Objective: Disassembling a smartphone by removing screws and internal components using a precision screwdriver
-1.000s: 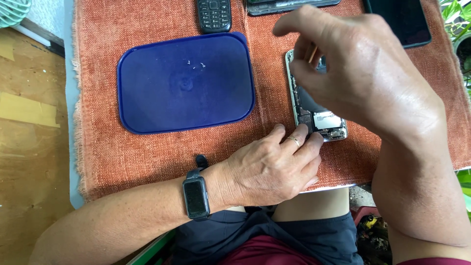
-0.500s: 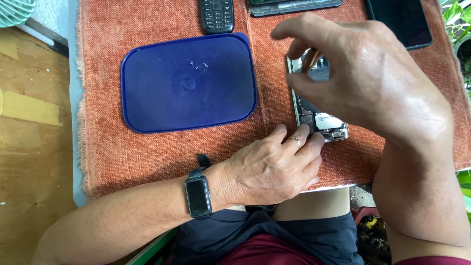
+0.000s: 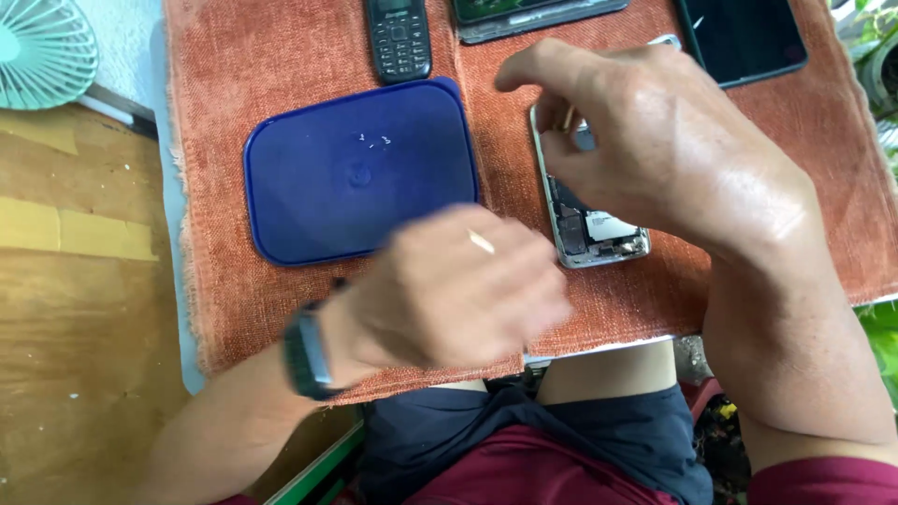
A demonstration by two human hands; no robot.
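An opened smartphone with its inner parts showing lies on an orange woven mat. My right hand hovers over the phone's upper half, thumb and fingers pinched on a small thin tool with a yellowish tip. My left hand, with a ring and a dark wristwatch, is lifted off the mat and blurred, just left of the phone's lower end. I see nothing in it, and its fingers are unclear. A blue plastic lid with several tiny screws on it lies left of the phone.
A black keypad phone, a flat device and a dark-screened phone lie along the mat's far edge. A pale green fan stands at far left over a wooden surface. Green leaves show at right.
My left hand has lifted off the mat beside the phone's lower end and swung left, now blurred. My right hand stays pinched over the phone.
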